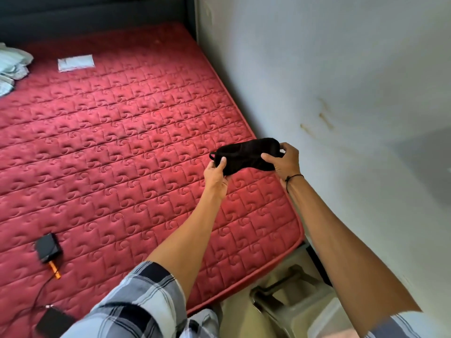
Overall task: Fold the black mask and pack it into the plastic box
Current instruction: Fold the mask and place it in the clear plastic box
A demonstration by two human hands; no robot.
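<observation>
I saw the left hand (216, 173) and right hand (284, 161) each pinching one end of the black mask (246, 154) above the red mattress (117, 147).

Black mask (246, 154): soft fabric eye mask, spread flat and unfolded, held in the air, tilted, right end higher. Thin strap loop shows at its left end. Plastic box (302, 311): translucent, on the floor below.

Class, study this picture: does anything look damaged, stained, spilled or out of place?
Yes. The wall beside the mattress has yellowish-brown streaks, like dried drips. Nothing looks spilled. Both hands, left and right, hold the mask unfolded above the mattress.
</observation>
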